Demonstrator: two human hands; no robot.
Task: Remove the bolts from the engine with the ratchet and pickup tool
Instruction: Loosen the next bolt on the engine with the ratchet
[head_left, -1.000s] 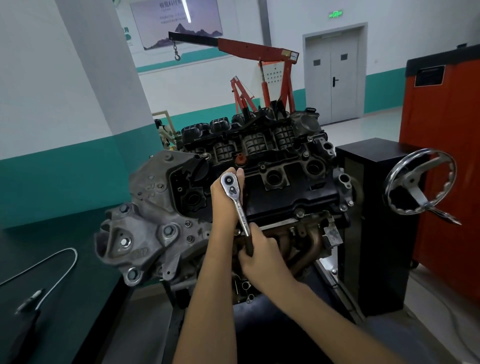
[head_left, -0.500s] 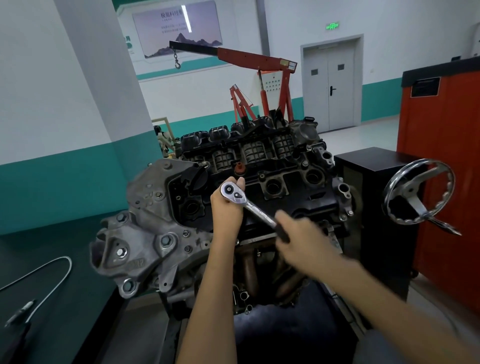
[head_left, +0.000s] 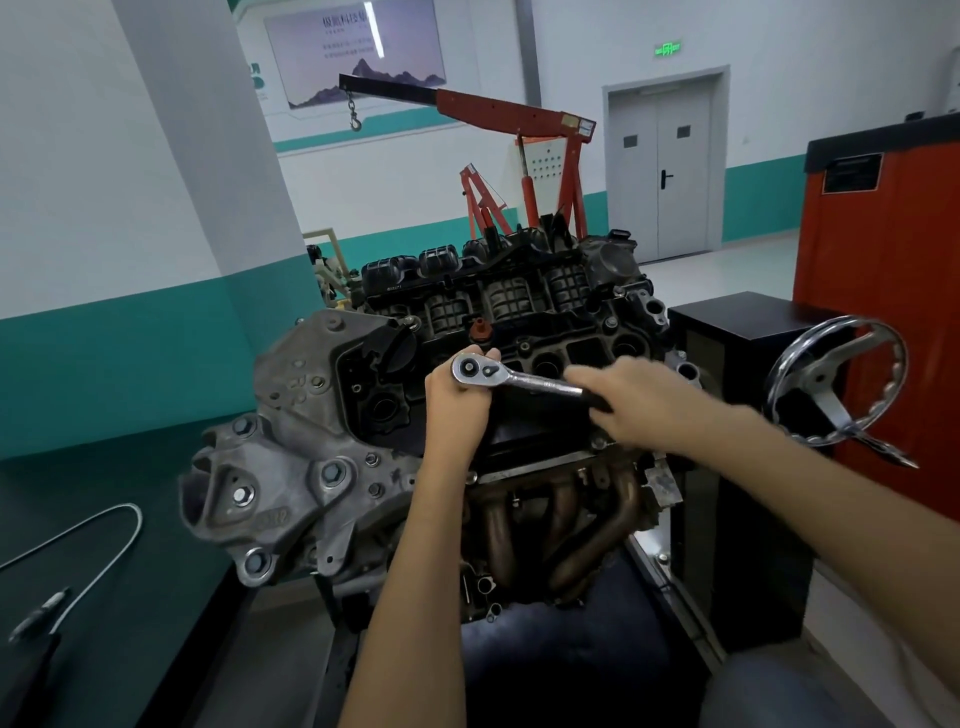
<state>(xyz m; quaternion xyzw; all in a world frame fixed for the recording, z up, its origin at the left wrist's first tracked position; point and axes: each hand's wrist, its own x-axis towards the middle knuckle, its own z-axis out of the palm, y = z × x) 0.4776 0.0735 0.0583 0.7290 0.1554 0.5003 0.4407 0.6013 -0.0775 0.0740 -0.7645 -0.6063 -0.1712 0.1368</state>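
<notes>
- Engine (head_left: 311, 452) sits on its stand at centre frame, valve cover side up, exhaust manifold (head_left: 545, 519) facing the camera.
- Ratchet (head_left: 524, 380) lies across the top of the valve cover, head to the left, handle running right and slightly down.
- Ratchet head sits just in front of the small red cap (head_left: 479, 328). The bolt under it is hidden by the head and the hand.
- Left hand (head_left: 457, 405) is curled round the ratchet head from below; its fingertips (head_left: 491, 354) show over the far edge.
- Right hand (head_left: 644, 402) grips the black handle end. It is motion-blurred, so I can't tell each finger's exact lie; one finger lies along the top of the shaft.
- Both forearms reach in from the bottom of frame.
- Pickup tool (head_left: 106, 540) lies on the dark bench (head_left: 78, 467) at left, well apart from both hands: flexible shaft looped, grip end near the frame's lower left.
- Several bolts (head_left: 331, 472) remain seated in the grey timing cover.
- Right of the engine: chrome handwheel (head_left: 836, 387), black box (head_left: 737, 353), red cabinet (head_left: 883, 270).
- Behind: red engine hoist (head_left: 519, 111), grey double door (head_left: 665, 161).
</notes>
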